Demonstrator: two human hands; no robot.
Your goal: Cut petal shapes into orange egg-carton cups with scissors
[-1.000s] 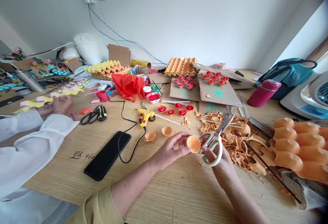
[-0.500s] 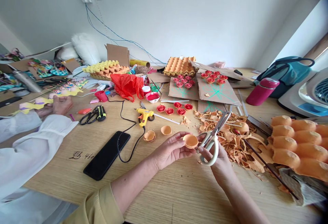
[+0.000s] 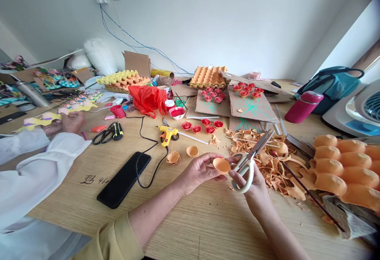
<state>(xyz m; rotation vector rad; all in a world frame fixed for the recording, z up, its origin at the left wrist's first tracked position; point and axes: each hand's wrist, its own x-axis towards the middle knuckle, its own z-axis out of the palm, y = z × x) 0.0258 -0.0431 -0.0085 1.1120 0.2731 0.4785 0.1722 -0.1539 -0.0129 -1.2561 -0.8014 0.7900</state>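
Now we hold one small orange cup in our left hand, above the table. The left fingers are closed lightly on its side, probably because the thin wall could bend. Its open mouth faces up toward us, so we can see the rim well.

Our right hand has its fingers wrapped around the handles of the scissors. The blades point away from the cup, which seems to keep its edge safe. Whether the right fingertips also touch the cup, we cannot tell.

Near the left hand lie a single cup and a layered cup, within easy reach. The glue gun is just behind them. The orange scraps make a heap on the right, perhaps to leave us working space.
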